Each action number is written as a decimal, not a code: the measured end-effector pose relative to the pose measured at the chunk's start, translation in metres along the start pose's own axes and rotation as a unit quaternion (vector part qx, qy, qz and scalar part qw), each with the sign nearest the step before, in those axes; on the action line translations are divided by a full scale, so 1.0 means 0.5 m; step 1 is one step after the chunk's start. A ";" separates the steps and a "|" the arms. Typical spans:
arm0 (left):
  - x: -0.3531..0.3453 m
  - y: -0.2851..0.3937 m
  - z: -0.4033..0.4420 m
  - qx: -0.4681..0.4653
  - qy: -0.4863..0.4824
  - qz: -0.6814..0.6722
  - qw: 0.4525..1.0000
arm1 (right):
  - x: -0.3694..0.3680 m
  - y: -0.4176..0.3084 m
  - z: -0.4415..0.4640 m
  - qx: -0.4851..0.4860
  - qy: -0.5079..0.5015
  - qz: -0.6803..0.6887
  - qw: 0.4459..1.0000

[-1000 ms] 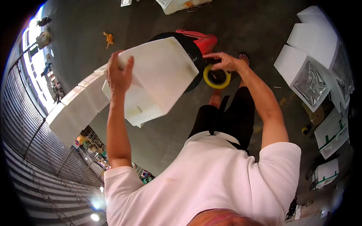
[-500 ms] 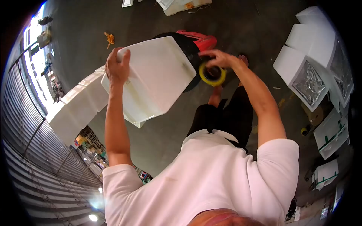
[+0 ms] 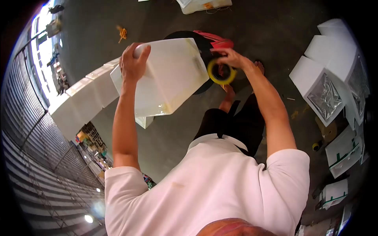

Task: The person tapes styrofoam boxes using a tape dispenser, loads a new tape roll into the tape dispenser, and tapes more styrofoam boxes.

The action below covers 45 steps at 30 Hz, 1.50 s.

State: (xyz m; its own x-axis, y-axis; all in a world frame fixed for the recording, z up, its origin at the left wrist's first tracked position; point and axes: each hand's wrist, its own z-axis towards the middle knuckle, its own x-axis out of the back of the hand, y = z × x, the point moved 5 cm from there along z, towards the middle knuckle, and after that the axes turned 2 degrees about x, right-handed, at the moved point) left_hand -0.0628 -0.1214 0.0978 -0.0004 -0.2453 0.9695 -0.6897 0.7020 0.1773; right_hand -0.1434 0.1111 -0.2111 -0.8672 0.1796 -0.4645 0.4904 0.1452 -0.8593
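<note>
White rectangular foam box (image 3: 169, 70) at 11 o'clock, left hand (image 3: 134, 65) gripping its 10 o'clock corner. Right hand (image 3: 232, 59) grips yellow ring-shaped tape roll (image 3: 234, 74), 1 o'clock. Looks partway; taped extent unclear.

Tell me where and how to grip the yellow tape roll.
Take the yellow tape roll by its right-hand rim, probably from the right: its ring shape offers an inner edge to hook, while the white box crowds its left.

Under the left hand (image 3: 134, 65) — smooth, slightly glossy foam-like box (image 3: 171, 70); at the right hand (image 3: 231, 59) — plastic-looking tape roll (image 3: 232, 75); farther right, crinkled metallic film (image 3: 326, 97).
</note>
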 end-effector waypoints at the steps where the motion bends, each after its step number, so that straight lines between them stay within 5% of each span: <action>1: 0.001 -0.016 0.013 0.019 0.006 0.007 1.000 | -0.020 -0.031 -0.051 -0.054 -0.032 -0.024 0.998; 3: 0.004 -0.047 0.020 0.066 0.015 -0.015 0.998 | -0.035 0.009 -0.108 0.013 -0.016 -0.125 0.992; 14: 0.019 -0.172 0.037 0.224 0.068 -0.092 0.968 | -0.141 -0.002 -0.116 -0.007 0.028 -0.121 0.992; 16: 0.017 -0.214 0.044 0.260 0.082 -0.070 0.960 | -0.192 -0.007 -0.123 0.019 -0.159 -0.378 0.912; 18: 0.023 -0.247 0.037 0.290 0.096 -0.060 0.950 | -0.175 0.031 -0.126 0.050 -0.137 -0.355 0.923; 19: 0.025 -0.269 0.031 0.335 0.088 -0.048 0.937 | -0.123 0.053 -0.107 0.059 0.074 -0.116 0.989; 20: 0.025 -0.297 0.012 0.384 0.076 -0.032 0.920 | -0.083 0.087 -0.107 0.055 0.271 0.141 0.950; 22: 0.016 -0.351 0.006 0.383 0.081 -0.077 0.917 | -0.039 -0.029 -0.060 0.139 0.507 0.135 0.840; 25: 0.002 -0.445 0.010 0.418 0.045 -0.087 0.903 | -0.051 -0.038 0.066 0.189 0.542 0.041 0.818; 30: 0.002 -0.504 -0.082 0.498 -0.026 -0.211 0.841 | -0.105 -0.036 -0.012 0.190 0.401 0.014 0.896; 32: 0.042 -0.471 -0.113 0.415 0.056 -0.013 0.908 | -0.091 -0.035 -0.097 0.157 0.407 0.116 0.892; 34: 0.076 -0.320 -0.149 0.127 0.176 0.055 0.975 | -0.098 -0.054 -0.183 0.098 0.407 0.284 0.862; 36: 0.091 -0.114 -0.200 -0.195 0.151 0.065 0.967 | -0.093 -0.101 -0.235 0.084 0.368 0.265 0.888; 38: 0.063 0.045 -0.255 -0.334 -0.031 0.075 0.939 | -0.099 -0.146 -0.259 0.059 0.324 0.253 0.909; 45: 0.002 0.087 -0.211 -0.319 -0.058 -0.010 0.946 | -0.069 -0.285 -0.168 0.013 0.148 0.068 0.987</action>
State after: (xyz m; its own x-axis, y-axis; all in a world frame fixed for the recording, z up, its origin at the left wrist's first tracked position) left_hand -0.0166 -0.0206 0.1242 -0.0963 -0.3086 0.9463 -0.1128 0.9480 0.2976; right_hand -0.1761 0.1657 -0.0545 -0.7279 0.4721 -0.4972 0.5952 0.0752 -0.8000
